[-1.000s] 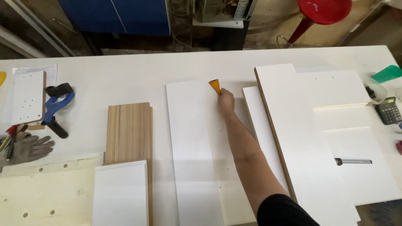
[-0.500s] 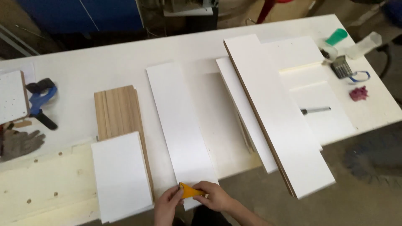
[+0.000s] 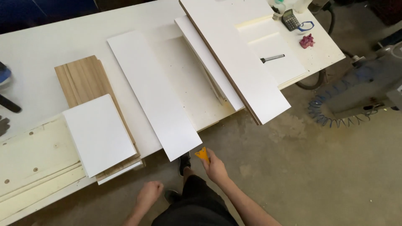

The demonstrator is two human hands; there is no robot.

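Below the near edge of the white worktable [image 3: 50, 46], a small yellow scraper [image 3: 202, 154] is gripped in the right hand [image 3: 215, 167], held just off the overhanging near end of a long white panel [image 3: 153, 92]. The left hand [image 3: 149, 193] is curled into a loose fist over the concrete floor [image 3: 293, 167], with nothing seen in it. Beside the long panel, a smaller white board [image 3: 98, 134] is stacked on a wood-grain board [image 3: 83, 77]. To the right, a wide white panel [image 3: 234, 54] is laid across other boards, projecting past the table edge. A calculator [image 3: 290, 19] and a dark pen-like tool [image 3: 272, 58] are seen at the far right end.
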